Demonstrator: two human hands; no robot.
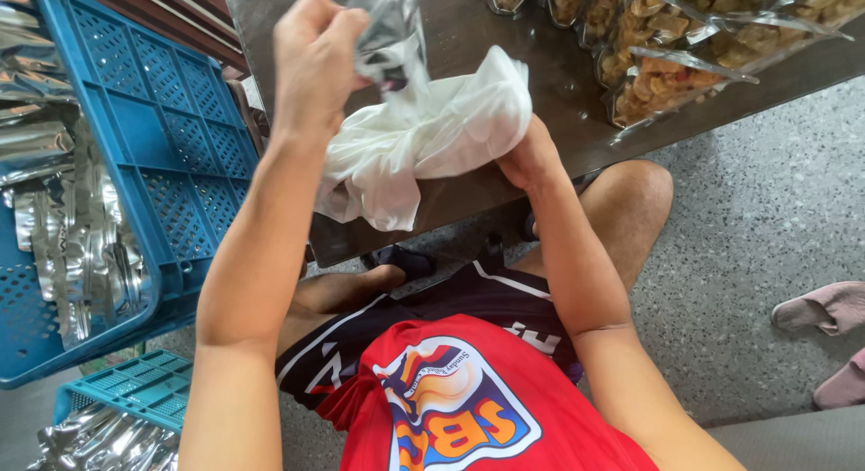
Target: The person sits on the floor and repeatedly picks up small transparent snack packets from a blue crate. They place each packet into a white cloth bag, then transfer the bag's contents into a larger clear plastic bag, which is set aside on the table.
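A silvery pouch [389,38] is pinched shut in the left hand [311,61] just above the dark bench [468,38]. A white cloth [423,142], bunched against the pouch over the bench's near edge, is clasped from beneath by the right hand [530,155].

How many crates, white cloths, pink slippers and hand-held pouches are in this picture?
Plastic crates: 2
White cloth: 1
Pink slippers: 2
Silvery pouch: 1
Total: 6
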